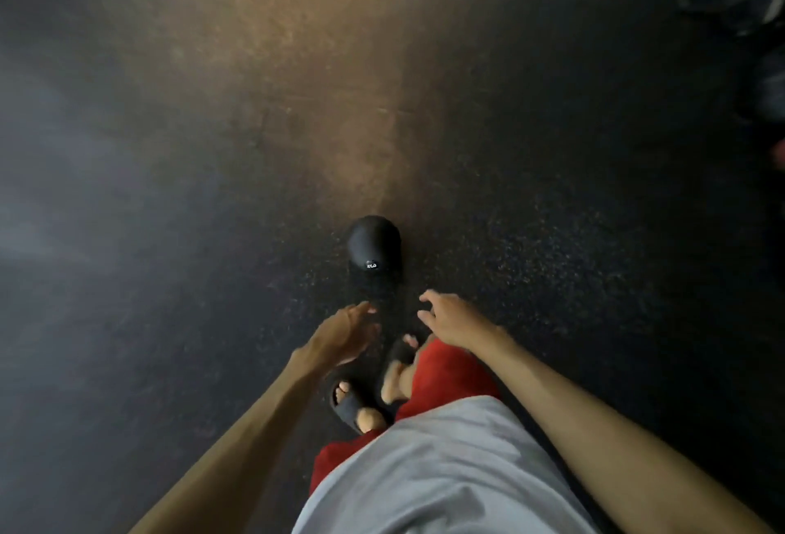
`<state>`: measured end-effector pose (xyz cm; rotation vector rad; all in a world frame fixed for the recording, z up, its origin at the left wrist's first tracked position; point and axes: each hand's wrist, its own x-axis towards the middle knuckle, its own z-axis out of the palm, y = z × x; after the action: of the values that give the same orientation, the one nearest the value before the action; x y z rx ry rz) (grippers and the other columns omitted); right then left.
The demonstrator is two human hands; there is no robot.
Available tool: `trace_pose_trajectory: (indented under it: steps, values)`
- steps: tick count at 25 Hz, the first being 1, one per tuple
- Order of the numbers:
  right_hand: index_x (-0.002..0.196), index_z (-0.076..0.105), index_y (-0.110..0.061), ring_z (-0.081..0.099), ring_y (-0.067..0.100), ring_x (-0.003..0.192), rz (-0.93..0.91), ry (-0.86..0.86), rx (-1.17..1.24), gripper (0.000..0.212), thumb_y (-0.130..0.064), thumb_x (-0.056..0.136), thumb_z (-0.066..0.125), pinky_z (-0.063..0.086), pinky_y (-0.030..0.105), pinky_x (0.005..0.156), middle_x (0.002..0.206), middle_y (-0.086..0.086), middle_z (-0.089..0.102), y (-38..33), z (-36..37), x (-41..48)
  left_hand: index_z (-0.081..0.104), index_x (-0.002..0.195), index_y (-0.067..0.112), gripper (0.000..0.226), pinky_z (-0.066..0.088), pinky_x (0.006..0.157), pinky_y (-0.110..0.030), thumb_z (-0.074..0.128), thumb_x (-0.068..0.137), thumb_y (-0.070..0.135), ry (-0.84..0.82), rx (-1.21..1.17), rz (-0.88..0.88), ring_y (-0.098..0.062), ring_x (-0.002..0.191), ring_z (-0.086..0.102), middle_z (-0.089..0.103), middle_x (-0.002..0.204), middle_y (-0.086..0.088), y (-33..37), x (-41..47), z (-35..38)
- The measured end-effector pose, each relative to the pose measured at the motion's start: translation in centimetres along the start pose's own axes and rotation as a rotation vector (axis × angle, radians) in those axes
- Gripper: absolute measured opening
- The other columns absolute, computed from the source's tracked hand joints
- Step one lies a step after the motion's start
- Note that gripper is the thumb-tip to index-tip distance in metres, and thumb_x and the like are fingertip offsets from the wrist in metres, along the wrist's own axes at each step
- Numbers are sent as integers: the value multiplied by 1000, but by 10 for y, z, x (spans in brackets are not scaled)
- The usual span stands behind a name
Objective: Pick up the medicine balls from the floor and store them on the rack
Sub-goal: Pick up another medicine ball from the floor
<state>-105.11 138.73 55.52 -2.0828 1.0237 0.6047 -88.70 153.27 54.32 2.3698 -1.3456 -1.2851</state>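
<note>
My left hand [344, 334] and right hand [450, 319] are open, holding nothing. The medicine ball [374, 244] just ahead might roll if I bump it.

Head view, looking down. A black medicine ball [374, 246] bearing a small white mark rests on the dark speckled floor [552, 236], just beyond the fingertips of both hands and apart from them. The left hand [346, 336] is extended toward it with fingers straight. The right hand [450, 319], beside the left, has its fingers spread and slightly bent. Neither holds anything. Below the hands are two feet in black slides [348, 404], red shorts [450, 376] and, nearer the wearer, a grey shirt [446, 470]. Well away to the right of the right hand, at the frame edge, are blurred dark round objects [756, 2], too indistinct to identify.
</note>
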Motion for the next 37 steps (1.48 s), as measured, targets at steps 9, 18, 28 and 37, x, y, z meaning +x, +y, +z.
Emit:
trace_pose_trajectory:
  steps: [9, 18, 28, 37]
  values:
    - [132, 57, -8, 59, 38, 121, 238, 51, 400, 37, -28, 101, 53, 46, 41, 95, 130, 22, 63, -20, -8, 128, 55, 135, 11, 36, 48, 95, -40, 51, 102, 25, -290, 386, 104, -33, 117, 62, 66, 126, -15, -25, 153, -109]
    - [121, 60, -12, 58, 39, 118, 511, 155, 670, 30, -31, 101, 47, 46, 47, 101, 124, 21, 63, -46, -3, 238, 60, 129, -1, 41, 44, 102, -45, 50, 102, 28, -479, 576, 161, -40, 121, 58, 59, 133, -24, -29, 319, -152]
    - [134, 55, -8, 55, 39, 124, 869, 125, 1009, 36, -25, 103, 46, 44, 40, 99, 132, 21, 60, -54, 117, 449, 49, 138, 2, 44, 44, 103, -45, 49, 103, 28, -786, 852, 335, -38, 126, 54, 58, 135, -24, -127, 531, -103]
    - [159, -15, -12, 26, 47, 147, 1132, 39, 1212, 102, -51, 98, 57, 32, 56, 114, 163, 32, 4, -45, 178, 631, 38, 147, 20, 46, 55, 85, -39, 49, 104, 31, -778, 712, 96, -28, 115, 61, 52, 141, -15, -211, 678, -25]
